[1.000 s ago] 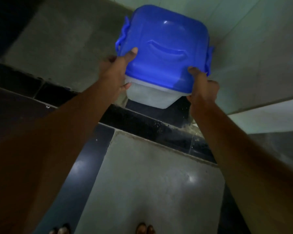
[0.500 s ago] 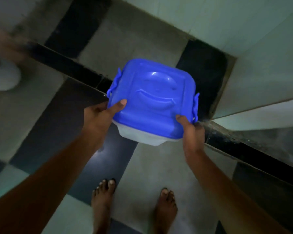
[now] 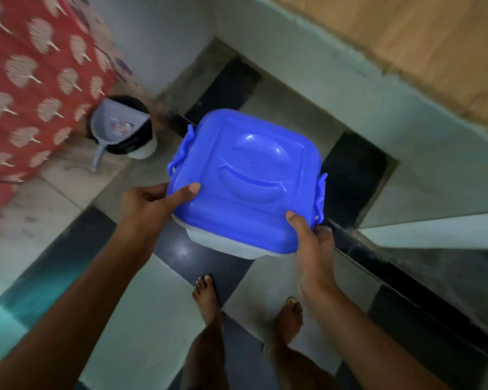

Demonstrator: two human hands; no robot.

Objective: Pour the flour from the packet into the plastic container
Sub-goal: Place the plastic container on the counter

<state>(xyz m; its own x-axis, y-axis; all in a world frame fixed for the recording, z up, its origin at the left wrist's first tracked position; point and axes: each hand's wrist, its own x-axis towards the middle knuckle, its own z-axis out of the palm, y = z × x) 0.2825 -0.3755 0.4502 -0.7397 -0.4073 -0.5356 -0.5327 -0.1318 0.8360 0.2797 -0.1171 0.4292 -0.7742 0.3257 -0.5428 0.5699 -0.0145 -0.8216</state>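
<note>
I hold a square plastic container (image 3: 245, 181) with a blue lid and a cloudy white body in front of me, above the floor. The lid is closed and has blue clips on its left and right sides. My left hand (image 3: 150, 204) grips the near left corner, thumb on the lid. My right hand (image 3: 312, 243) grips the near right corner, thumb on the lid's edge. No flour packet is in view.
Below is a floor of black and pale tiles (image 3: 141, 313), with my bare feet (image 3: 209, 296) on it. A grey dustpan (image 3: 116, 130) leans on a dark round bin (image 3: 137, 139) at upper left, beside red patterned cloth (image 3: 31, 88). A pale wall and wooden panel (image 3: 406, 43) are at upper right.
I have carried the container down from a raised position to waist height while turning. The view has swung to show the red cloth, the dustpan and the wooden panel.
</note>
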